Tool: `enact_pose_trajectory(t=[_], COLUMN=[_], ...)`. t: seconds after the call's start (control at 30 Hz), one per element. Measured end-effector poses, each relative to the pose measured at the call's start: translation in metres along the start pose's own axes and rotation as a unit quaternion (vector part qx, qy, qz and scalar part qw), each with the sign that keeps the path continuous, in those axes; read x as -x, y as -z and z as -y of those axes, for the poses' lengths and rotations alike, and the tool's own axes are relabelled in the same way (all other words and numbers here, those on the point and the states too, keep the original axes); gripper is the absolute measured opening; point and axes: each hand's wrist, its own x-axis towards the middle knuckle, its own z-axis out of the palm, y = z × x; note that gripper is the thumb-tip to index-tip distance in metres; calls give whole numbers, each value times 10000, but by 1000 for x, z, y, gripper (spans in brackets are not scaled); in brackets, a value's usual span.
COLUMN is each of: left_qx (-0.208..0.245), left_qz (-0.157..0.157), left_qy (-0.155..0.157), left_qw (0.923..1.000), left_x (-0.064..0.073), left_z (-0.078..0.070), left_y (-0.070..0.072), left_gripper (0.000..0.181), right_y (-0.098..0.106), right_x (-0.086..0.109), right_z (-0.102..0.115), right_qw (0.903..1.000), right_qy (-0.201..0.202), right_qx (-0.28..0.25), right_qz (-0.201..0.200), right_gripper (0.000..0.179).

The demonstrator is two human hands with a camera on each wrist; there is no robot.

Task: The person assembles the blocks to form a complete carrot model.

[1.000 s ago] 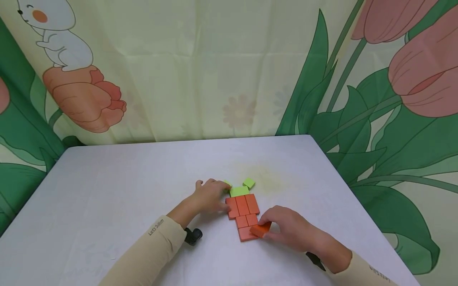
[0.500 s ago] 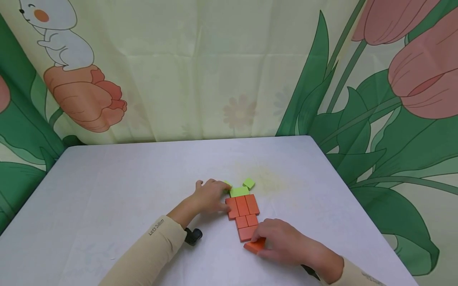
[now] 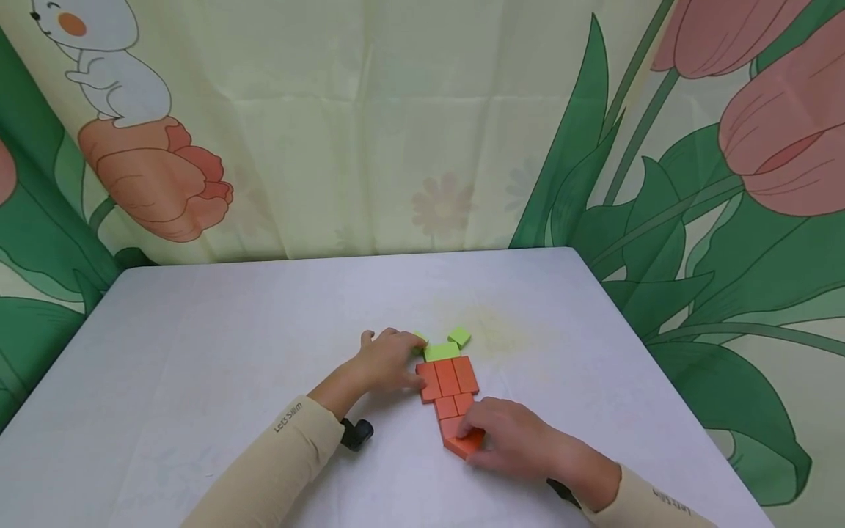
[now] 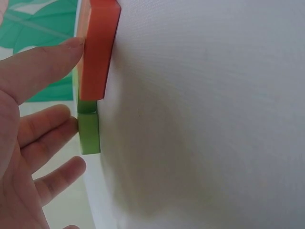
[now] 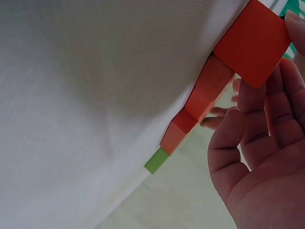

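Flat orange blocks [image 3: 447, 378] lie in rows on the table, wider at the far end. Against their near end my right hand [image 3: 518, 438] pinches an orange triangular block [image 3: 458, 446]; one broad face of it shows in the right wrist view. My left hand [image 3: 389, 359] lies along the left side, fingers extended. In the left wrist view its thumb is at an orange block [image 4: 99, 52], and a fingertip meets a small green block [image 4: 89, 134]. Beyond the orange rows sits a light green block [image 3: 441, 353], with a tilted green cube [image 3: 459, 336] at its right corner.
A white cloth covers the table [image 3: 231, 352]. Behind it hangs a printed curtain [image 3: 396, 147] with tulips and a white animal. A black wrist camera [image 3: 357, 435] sits under the left wrist, close above the cloth.
My right hand has brought the triangular block from the right side of the near orange row, down toward me, then up against that row's near end. The left hand stays put.
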Motion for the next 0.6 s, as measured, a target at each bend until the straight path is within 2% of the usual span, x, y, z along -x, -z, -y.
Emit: enact_pose_trajectory(t=[0.17, 0.4, 0.6], left_qx=[8, -13, -48], left_qz=[11, 30, 34], left_qy=[-13, -1, 24], left_qw=[10000, 10000, 10000], left_x=[0, 1, 1], left_z=[-1, 0, 0], left_y=[2, 2, 3], left_gripper=[62, 62, 63], right_y=[0, -1, 0], right_x=[-1, 1, 1], right_z=[0, 2, 3], right_qw=[10000, 9988, 9959], right_qy=[-68, -466, -786], right_qx=[15, 22, 377], right_qz=[-25, -145, -228], right_gripper=[23, 34, 47])
